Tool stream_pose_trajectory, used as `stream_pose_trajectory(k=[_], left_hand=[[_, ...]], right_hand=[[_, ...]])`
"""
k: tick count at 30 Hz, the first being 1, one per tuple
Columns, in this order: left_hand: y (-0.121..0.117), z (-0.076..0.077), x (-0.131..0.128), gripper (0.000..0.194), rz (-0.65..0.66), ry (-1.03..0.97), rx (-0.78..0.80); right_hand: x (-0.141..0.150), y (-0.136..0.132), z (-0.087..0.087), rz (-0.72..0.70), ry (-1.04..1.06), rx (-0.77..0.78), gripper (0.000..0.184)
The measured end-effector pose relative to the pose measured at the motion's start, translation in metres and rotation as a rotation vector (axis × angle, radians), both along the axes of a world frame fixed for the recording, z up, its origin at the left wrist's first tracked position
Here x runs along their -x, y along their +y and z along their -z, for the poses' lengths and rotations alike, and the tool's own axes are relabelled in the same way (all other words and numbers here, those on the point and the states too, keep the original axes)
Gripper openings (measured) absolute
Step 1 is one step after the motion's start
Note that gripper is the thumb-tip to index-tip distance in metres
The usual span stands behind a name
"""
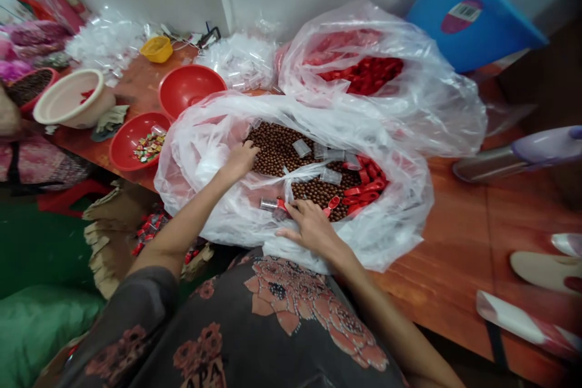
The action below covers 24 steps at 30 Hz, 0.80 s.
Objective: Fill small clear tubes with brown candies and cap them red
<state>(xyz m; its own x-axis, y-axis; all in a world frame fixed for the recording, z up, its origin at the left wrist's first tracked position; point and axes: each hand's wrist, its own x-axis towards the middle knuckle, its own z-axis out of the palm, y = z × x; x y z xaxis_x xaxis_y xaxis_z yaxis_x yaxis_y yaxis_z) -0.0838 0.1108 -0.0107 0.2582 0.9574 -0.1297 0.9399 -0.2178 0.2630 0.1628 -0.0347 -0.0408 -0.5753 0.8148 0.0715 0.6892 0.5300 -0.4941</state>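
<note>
My left hand (242, 160) is at the left side of a heap of small brown balls (277, 148), its fingers curled in. What those fingers hold, if anything, is hidden. My right hand (313, 224) lies at the near edge of the heap, thumb apart from the fingers. Its fingertips are by a small clear tube (269, 204) with a red end. Beside them lies a red scoop-like piece (333, 203). Clear little containers (301, 148) rest on the balls, and red plastic pieces (370, 185) fill the right side. All sit in a large clear plastic bag (400, 224).
Behind stands another bag (436, 106) of red pieces, with a blue bucket (473, 18) beyond. Red bowls (131, 130), a cream bowl (77, 100) and a yellow bowl (157, 50) are at the left. A flask (522, 154) lies right on the wooden table (459, 218).
</note>
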Motion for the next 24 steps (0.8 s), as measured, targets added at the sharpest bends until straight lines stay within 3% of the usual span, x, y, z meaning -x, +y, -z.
stream_pose_trajectory(k=[3, 7, 11, 13, 16, 20, 24], left_hand=[[0.021, 0.006, 0.02, 0.033, 0.062, 0.111, 0.105], [0.033, 0.011, 0.026, 0.015, 0.066, 0.063, 0.137], [0.034, 0.018, 0.014, 0.027, -0.185, -0.273, 0.226], [0.033, 0.023, 0.003, 0.035, -0.319, -0.404, 0.321], [0.033, 0.03, -0.013, 0.036, -0.369, -0.489, 0.412], [0.04, 0.037, -0.033, 0.033, -0.331, -0.462, 0.32], [0.047, 0.043, -0.054, 0.028, -0.353, -0.563, 0.277]], right_hand=[[-0.002, 0.001, 0.0, -0.016, 0.022, -0.01, 0.063], [-0.028, 0.014, 0.002, 0.128, 0.116, -0.033, 0.032], [-0.075, 0.03, 0.0, 0.462, 0.004, -0.09, 0.031], [-0.093, 0.033, -0.004, 0.522, -0.09, -0.046, 0.028], [-0.098, 0.033, -0.009, 0.449, -0.168, 0.047, 0.024], [-0.078, 0.025, -0.01, 0.303, -0.239, 0.056, 0.029], [-0.06, 0.021, -0.008, 0.297, -0.303, 0.079, 0.036]])
